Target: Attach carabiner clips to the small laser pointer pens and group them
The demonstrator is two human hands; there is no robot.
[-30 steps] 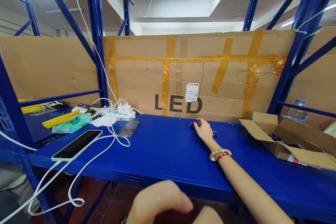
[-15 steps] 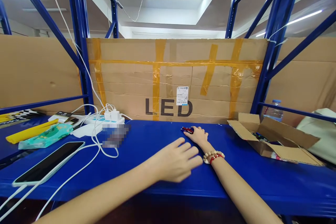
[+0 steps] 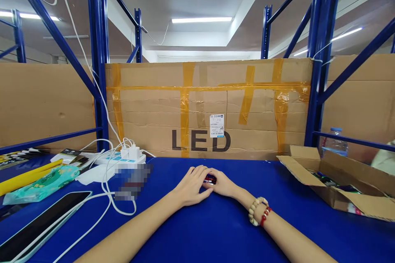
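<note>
Near the middle of the blue surface my two hands meet over a small bundle of shiny dark red items (image 3: 210, 179). Most of the bundle is hidden, and its exact kind cannot be made out. My right hand (image 3: 221, 183) is curled around it from the right, palm down. From the left, my left hand (image 3: 193, 185) closes against it, fingers bent over the far side and thumb on the near side. The fingertips of both hands touch. A beaded bracelet (image 3: 256, 210) and a red one (image 3: 266, 216) circle my right wrist.
At right stands an open cardboard box (image 3: 333, 199) with small dark items inside, a water bottle (image 3: 335, 141) behind it. On the left lie a phone (image 3: 46, 222), white cables (image 3: 106, 187), a power strip (image 3: 137, 158), a green packet (image 3: 46, 183) and a yellow roll (image 3: 27, 178). A large carton forms the back.
My left hand has come down from above the surface to meet the right hand. My right hand has drawn the red bundle slightly nearer and to the left. The view has tilted up.
</note>
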